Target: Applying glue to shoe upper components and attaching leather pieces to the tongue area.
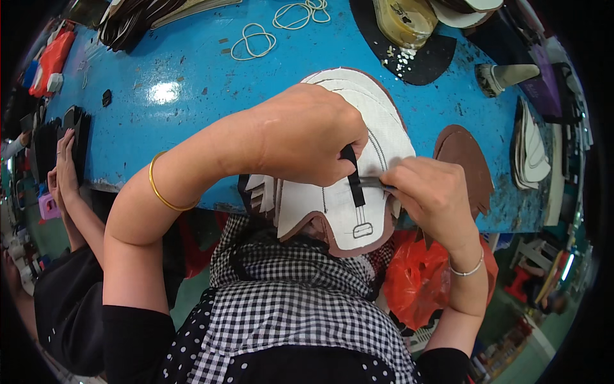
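Observation:
My left hand (313,137) is closed in a pinch on the upper end of a narrow black strap (357,185). The strap lies over a white-faced, brown-edged shoe upper piece (300,205), the top of a fanned stack at the table's front edge. A small buckle shape (362,230) shows below the strap's lower end. My right hand (428,198) has its fingers closed round a slim dark tool (372,182) whose tip meets the strap from the right. Motion blurs that hand a little, and the tool's kind does not show.
Brown cut pieces (462,163) lie right of the stack, with white pieces (531,150) beyond. Farther back are a glue-stained yellowish container (406,22), a brush-like tool (505,77) and rubber bands (254,42). A red plastic bag (416,275) hangs below; another person's hands (66,166) are left.

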A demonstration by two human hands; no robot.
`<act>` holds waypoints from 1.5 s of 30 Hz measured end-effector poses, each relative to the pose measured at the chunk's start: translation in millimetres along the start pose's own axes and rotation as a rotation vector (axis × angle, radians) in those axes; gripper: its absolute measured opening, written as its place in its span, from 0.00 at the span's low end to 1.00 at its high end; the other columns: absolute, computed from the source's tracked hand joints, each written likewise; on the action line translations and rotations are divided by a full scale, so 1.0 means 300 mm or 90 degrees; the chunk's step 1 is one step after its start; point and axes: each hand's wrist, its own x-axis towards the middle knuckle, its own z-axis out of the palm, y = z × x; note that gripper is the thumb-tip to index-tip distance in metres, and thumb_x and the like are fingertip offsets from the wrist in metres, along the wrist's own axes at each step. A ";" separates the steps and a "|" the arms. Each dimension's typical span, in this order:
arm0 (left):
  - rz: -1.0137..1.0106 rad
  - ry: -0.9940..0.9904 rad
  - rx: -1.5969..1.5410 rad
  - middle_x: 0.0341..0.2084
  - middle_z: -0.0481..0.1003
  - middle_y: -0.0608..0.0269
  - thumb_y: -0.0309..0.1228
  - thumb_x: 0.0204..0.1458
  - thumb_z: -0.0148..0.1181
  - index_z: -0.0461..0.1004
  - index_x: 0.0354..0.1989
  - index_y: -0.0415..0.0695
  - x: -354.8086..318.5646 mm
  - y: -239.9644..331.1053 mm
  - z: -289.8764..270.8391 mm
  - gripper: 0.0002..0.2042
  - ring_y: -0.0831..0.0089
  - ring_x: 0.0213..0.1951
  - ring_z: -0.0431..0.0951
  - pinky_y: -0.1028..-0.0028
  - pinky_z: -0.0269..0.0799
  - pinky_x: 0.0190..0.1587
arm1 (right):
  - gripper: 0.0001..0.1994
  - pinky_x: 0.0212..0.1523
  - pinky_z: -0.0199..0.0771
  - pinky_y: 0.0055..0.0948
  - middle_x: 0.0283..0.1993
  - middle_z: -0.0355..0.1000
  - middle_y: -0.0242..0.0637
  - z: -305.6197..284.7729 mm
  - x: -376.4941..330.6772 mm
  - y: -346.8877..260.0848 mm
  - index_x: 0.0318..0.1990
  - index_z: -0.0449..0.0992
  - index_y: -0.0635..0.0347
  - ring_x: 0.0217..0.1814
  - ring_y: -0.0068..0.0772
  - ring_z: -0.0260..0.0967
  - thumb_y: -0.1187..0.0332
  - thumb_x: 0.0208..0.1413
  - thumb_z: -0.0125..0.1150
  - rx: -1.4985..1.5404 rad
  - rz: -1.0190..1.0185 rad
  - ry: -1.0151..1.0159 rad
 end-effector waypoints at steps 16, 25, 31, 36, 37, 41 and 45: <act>0.025 -0.038 -0.055 0.23 0.76 0.52 0.26 0.51 0.63 0.76 0.35 0.39 -0.008 -0.033 -0.019 0.06 0.58 0.28 0.77 0.64 0.72 0.33 | 0.13 0.27 0.71 0.35 0.27 0.73 0.36 -0.014 0.030 0.020 0.39 0.73 0.58 0.29 0.41 0.74 0.61 0.54 0.68 0.037 0.100 -0.037; -0.059 0.244 -0.454 0.24 0.70 0.79 0.31 0.59 0.61 0.78 0.38 0.41 -0.075 -0.098 -0.094 0.06 0.92 0.26 0.63 0.85 0.53 0.25 | 0.16 0.22 0.71 0.25 0.49 0.79 0.47 0.109 -0.015 -0.289 0.47 0.76 0.65 0.21 0.27 0.70 0.72 0.50 0.63 -0.215 0.041 0.022; -0.025 0.324 -0.389 0.21 0.71 0.76 0.33 0.61 0.61 0.79 0.40 0.41 -0.112 -0.064 -0.152 0.08 0.93 0.21 0.61 0.85 0.50 0.22 | 0.15 0.18 0.68 0.24 0.48 0.80 0.46 0.130 -0.004 -0.263 0.47 0.76 0.65 0.17 0.24 0.67 0.72 0.50 0.62 -0.289 0.061 0.061; -0.032 0.333 -0.383 0.26 0.78 0.68 0.30 0.60 0.62 0.80 0.44 0.38 -0.187 -0.082 -0.178 0.10 0.88 0.27 0.75 0.87 0.63 0.28 | 0.10 0.34 0.78 0.31 0.35 0.78 0.31 -0.029 -0.103 -0.035 0.46 0.77 0.62 0.35 0.28 0.78 0.65 0.63 0.62 0.608 0.535 0.189; -0.013 0.324 -0.347 0.25 0.78 0.68 0.29 0.61 0.61 0.79 0.44 0.38 -0.169 -0.089 -0.159 0.08 0.88 0.25 0.74 0.87 0.63 0.27 | 0.13 0.51 0.78 0.33 0.45 0.77 0.36 -0.055 -0.126 -0.050 0.50 0.75 0.64 0.48 0.31 0.77 0.64 0.66 0.57 0.825 0.430 0.403; -0.104 0.189 -0.439 0.27 0.80 0.67 0.26 0.58 0.64 0.77 0.37 0.39 -0.131 -0.052 -0.153 0.04 0.84 0.29 0.79 0.86 0.71 0.33 | 0.17 0.58 0.75 0.33 0.56 0.74 0.36 -0.040 -0.436 0.073 0.60 0.69 0.62 0.57 0.28 0.73 0.64 0.71 0.48 0.998 0.556 0.639; -0.067 0.100 -0.423 0.26 0.80 0.63 0.25 0.55 0.66 0.75 0.37 0.39 -0.060 0.044 -0.100 0.06 0.79 0.30 0.81 0.83 0.74 0.35 | 0.15 0.53 0.76 0.29 0.52 0.75 0.34 -0.050 -0.626 0.211 0.60 0.69 0.61 0.52 0.24 0.73 0.66 0.71 0.49 0.637 0.697 0.567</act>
